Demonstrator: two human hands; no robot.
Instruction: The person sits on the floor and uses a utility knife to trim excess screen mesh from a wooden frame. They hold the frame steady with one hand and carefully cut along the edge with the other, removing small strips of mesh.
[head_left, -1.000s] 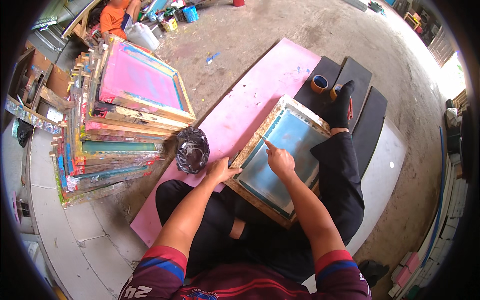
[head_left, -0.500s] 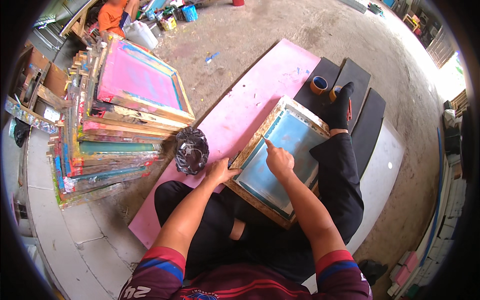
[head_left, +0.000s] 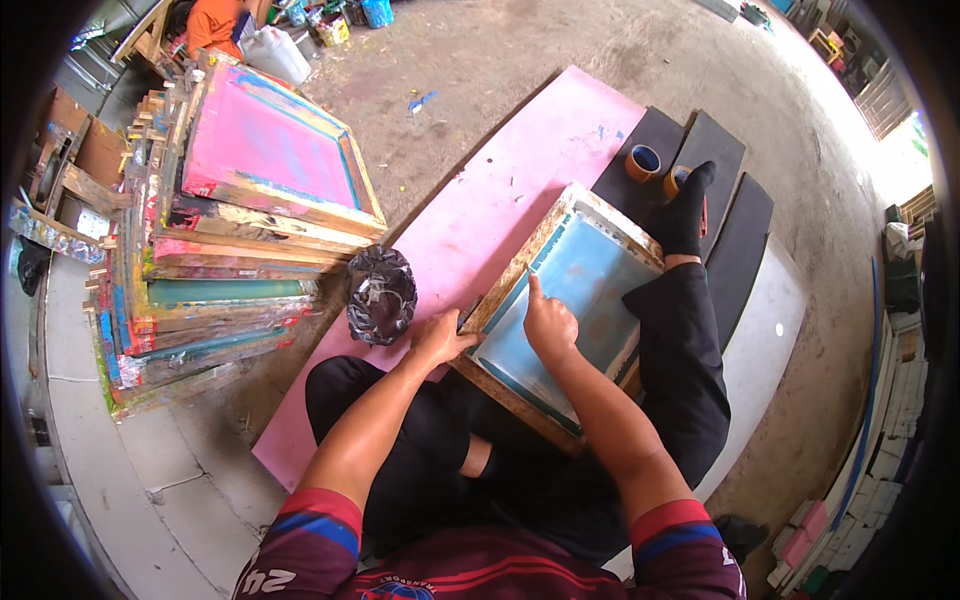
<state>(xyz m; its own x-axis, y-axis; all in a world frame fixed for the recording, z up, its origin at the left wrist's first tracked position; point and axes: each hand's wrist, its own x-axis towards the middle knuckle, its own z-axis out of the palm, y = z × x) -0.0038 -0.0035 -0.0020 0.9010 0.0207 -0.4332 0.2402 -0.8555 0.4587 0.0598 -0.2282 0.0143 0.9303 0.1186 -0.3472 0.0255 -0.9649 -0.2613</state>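
One silkscreen frame has mesh mounted; left hand clamps its left side; right hand: grip indeterminable; remaining steps unseen.

Two hands; one blue screen; two tape rolls; apparently five or more stacked frames

Stained, blue-meshed wooden frame, aslant

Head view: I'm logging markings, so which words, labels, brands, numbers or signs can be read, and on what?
Maroon shirt, left sleeve: white number, legible, not copied here.
Shirt front: pale lettering beside blue emblem, not copied.
Blue screen: rim marks too small to read.
Stacked frames: red markings, too small to read.
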